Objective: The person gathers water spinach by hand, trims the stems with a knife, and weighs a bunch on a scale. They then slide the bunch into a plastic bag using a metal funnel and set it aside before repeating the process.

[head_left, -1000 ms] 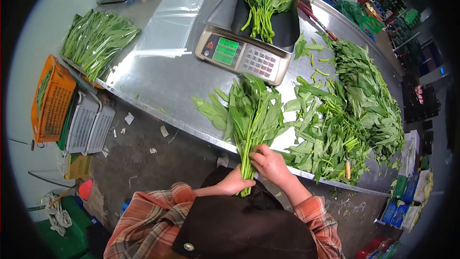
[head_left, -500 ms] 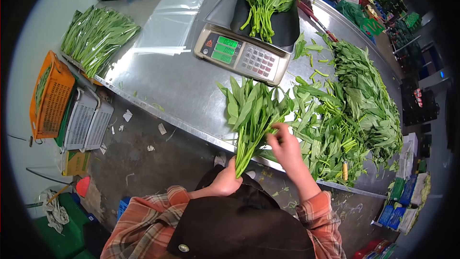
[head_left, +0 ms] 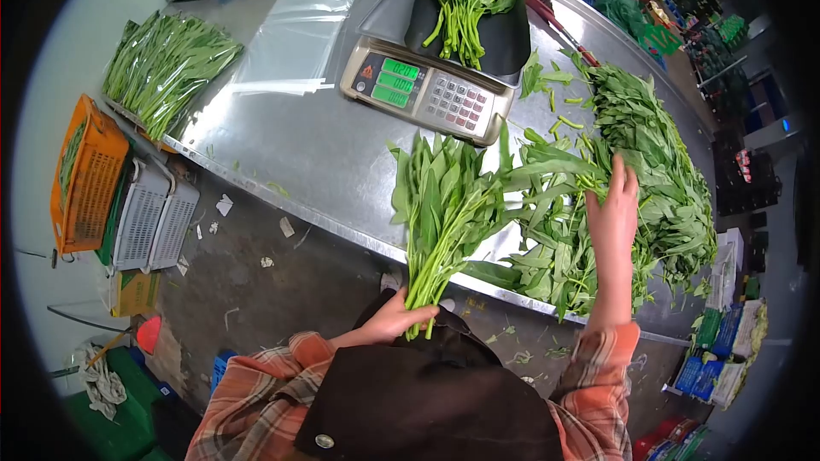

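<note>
My left hand point(head_left: 395, 318) is closed around the lower stems of a bunch of leafy greens point(head_left: 444, 205), which look like water spinach. The bunch points away from me over the table's front edge, its leaves fanned near the scale. My right hand point(head_left: 613, 205) is over the loose greens point(head_left: 555, 265) on the right, fingers stretched and thumb apart, close to some leafy stems; contact there is partly hidden. Beyond the held bunch stands a digital scale point(head_left: 418, 90) with lit green displays. Another bunch of greens point(head_left: 465, 8) lies on its black tray point(head_left: 508, 47).
A large heap of greens point(head_left: 653, 171) lines the table's right side. Clear plastic bags point(head_left: 299, 34) lie left of the scale, and packed greens point(head_left: 171, 68) sit at the left edge. Orange point(head_left: 90, 179) and white baskets point(head_left: 154, 213) stand beside the metal table point(head_left: 282, 154). People are in the background.
My right hand has moved from beside the held bunch rightward and away from me to the greens on the table. My left hand keeps its hold, and the bunch has shifted slightly.
</note>
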Demonstrator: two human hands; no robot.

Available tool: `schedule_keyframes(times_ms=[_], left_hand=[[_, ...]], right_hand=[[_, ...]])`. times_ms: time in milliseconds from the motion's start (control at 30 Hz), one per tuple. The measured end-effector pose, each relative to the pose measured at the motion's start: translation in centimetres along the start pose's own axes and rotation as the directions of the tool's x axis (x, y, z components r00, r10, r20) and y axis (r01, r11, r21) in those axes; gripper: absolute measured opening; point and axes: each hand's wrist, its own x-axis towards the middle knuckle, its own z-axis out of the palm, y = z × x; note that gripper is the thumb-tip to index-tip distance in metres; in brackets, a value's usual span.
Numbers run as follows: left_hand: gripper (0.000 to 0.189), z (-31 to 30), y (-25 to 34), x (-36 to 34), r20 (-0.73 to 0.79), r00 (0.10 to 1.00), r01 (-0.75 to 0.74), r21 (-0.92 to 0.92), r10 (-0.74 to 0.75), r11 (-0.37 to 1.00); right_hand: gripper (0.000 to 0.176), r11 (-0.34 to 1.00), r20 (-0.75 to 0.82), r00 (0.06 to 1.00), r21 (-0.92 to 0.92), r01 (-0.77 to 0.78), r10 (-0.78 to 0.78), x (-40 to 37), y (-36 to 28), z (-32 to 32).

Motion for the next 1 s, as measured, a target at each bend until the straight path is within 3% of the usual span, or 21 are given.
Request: schedule_keyframes(times_ms=[33,67,100,133,167,200,267,300,333,400,467,533,600,633,700,800,833,867,967,1000], left_hand=[[0.034,-0.1,0.2,-0.1,0.032,0.998,0.061,-0.101,-0.058,0.993],[0.033,0.1,0.8,-0.4,0.006,0.995,0.098,-0.161,-0.098,0.982],[0.033,0.5,1.5,-0.9,-0.019,0.990,0.135,-0.224,-0.142,0.965],[0.033,0.7,1.9,-1.2,-0.041,0.981,0.168,-0.285,-0.187,0.944],[0.034,0.5,1.5,-1.1,-0.012,0.983,0.170,-0.281,-0.181,0.945],[0.033,0.4,1.0,-1.1,-0.018,0.998,0.057,-0.148,-0.060,0.987],[0.033,0.1,-0.1,-0.9,0.021,0.983,-0.184,0.121,0.182,0.976],[0.038,-0.2,-0.6,-1.0,0.064,0.972,-0.233,0.247,0.224,0.941],[0.040,-0.4,-0.6,-1.2,0.028,0.990,-0.139,0.091,0.137,0.986],[0.043,-0.9,-0.1,-1.1,-0.004,0.999,0.040,-0.230,-0.042,0.972],[0.044,-0.6,0.0,-1.3,-0.024,0.999,0.033,-0.341,-0.043,0.940],[0.045,-0.3,-0.2,-1.6,-0.047,0.998,0.020,-0.450,-0.046,0.893],[0.044,-1.2,-1.2,-1.5,-0.035,0.999,0.010,-0.434,-0.028,0.901],[0.044,-1.5,-1.4,-1.6,-0.042,0.999,0.003,-0.445,-0.025,0.896],[0.041,-1.0,-0.1,-2.2,-0.084,0.996,-0.011,-0.473,-0.033,0.881],[0.036,-0.8,0.1,-2.7,-0.180,0.982,-0.007,-0.302,-0.050,0.953],[0.029,-1.9,-0.9,-2.4,-0.165,0.986,0.003,-0.115,-0.022,0.993],[0.027,-2.1,-1.5,-2.6,-0.201,0.980,-0.028,-0.153,-0.004,0.988],[0.022,-2.1,-1.5,-3.7,-0.277,0.958,-0.146,-0.274,0.067,0.951],[0.022,-2.0,-0.9,-4.0,-0.287,0.958,-0.112,-0.346,0.009,0.932]], right_hand=[[0.052,0.984,-0.078,0.981,-0.029,0.177,-0.179,-1.6,1.4,0.8],[0.039,0.984,0.305,0.952,0.161,-0.072,0.020,-4.3,1.2,1.1],[0.027,0.935,0.625,0.773,0.197,-0.293,0.111,-6.1,-1.0,0.4],[0.035,0.889,0.776,0.628,0.326,-0.323,-0.056,-11.3,0.8,4.3],[0.047,0.775,0.928,0.346,0.320,-0.545,-0.139,-11.6,-3.4,1.9],[0.055,0.638,0.939,0.195,0.336,-0.693,-0.282,-15.2,-4.5,4.2],[0.048,0.494,0.881,0.289,0.453,-0.742,-0.375,-18.8,-8.0,5.4],[0.044,0.246,0.869,0.297,0.412,-0.877,-0.395,-19.2,-9.6,5.4],[0.039,-0.021,0.857,0.311,0.332,-0.943,-0.411,-19.3,-10.9,5.3],[0.030,-0.207,0.900,0.203,0.131,-0.970,-0.385,-18.9,-11.7,4.7],[0.024,-0.352,0.927,0.100,-0.037,-0.935,-0.362,-19.3,-12.0,4.5],[0.027,-0.313,0.939,0.105,-0.003,-0.950,-0.329,-19.4,-11.9,4.5],[0.028,-0.325,0.941,0.146,0.042,-0.945,-0.305,-19.2,-11.9,4.6],[0.033,-0.325,0.957,0.115,0.024,-0.945,-0.265,-19.7,-11.8,5.1],[0.034,-0.257,0.950,0.163,0.093,-0.962,-0.266,-20.0,-12.2,5.8],[0.035,-0.159,0.941,0.192,0.152,-0.976,-0.279,-19.8,-13.5,6.1],[0.035,-0.135,0.933,0.198,0.164,-0.977,-0.301,-19.6,-13.7,6.2],[0.036,-0.112,0.925,0.203,0.175,-0.978,-0.323,-19.5,-13.8,6.4],[0.031,-0.397,0.921,0.220,0.080,-0.914,-0.321,-19.0,-13.6,5.4],[0.029,-0.489,0.918,0.236,0.054,-0.871,-0.318,-19.3,-13.3,5.2]])
